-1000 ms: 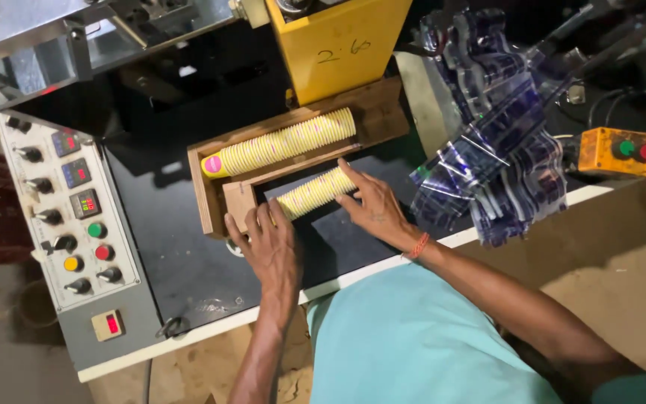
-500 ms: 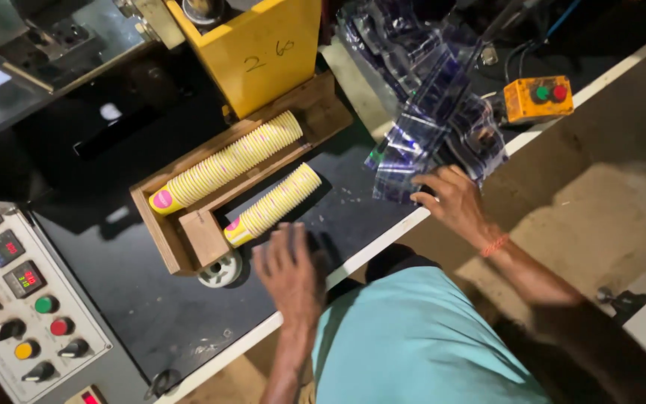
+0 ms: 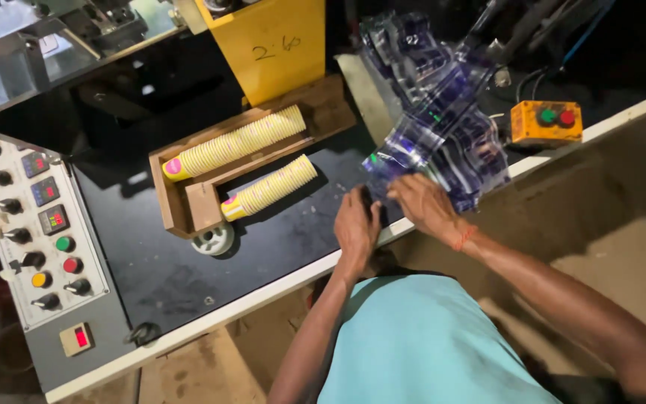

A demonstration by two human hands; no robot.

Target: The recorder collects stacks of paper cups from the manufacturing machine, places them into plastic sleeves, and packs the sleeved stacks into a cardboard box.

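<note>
1. Left hand point(image 3: 357, 224): palm down on the black machine bed point(image 3: 188, 277), fingers stretched forward and narrow, tips at the lower edge of the clear plastic sleeves point(image 3: 443, 127). Whether they pinch the film cannot be told.

2. Right hand point(image 3: 424, 206): just right of the left, fingers curled onto the bottom edge of the same sleeves, apparently gripping 1 layer; an orange thread band sits at the wrist.

3. Clear plastic sleeves: a crumpled, blue-printed bundle that runs up and away from both sets of fingertips, draped over the machine's right side. None is seen pulled free or opened.

4. Short cup stack point(image 3: 271, 187): yellow paper cups nested on their side, pink base outward, well to the left of the left fingertips, lying against the wooden tray point(image 3: 203, 209). Unbagged.

5. Long cup stack point(image 3: 237, 142): same kind, lying in the tray's channel beyond the short one. Unbagged.

6. Surroundings: grey control panel point(image 3: 39, 224) with knobs and coloured buttons at far left; orange 2-button box point(image 3: 546, 122) beyond the right fingertips; yellow housing point(image 3: 278, 45) above the tray.

Progress, as judged: 2 stacks lie formed and ready; a sleeve is only now being picked out, so wrapping of both is left.
</note>
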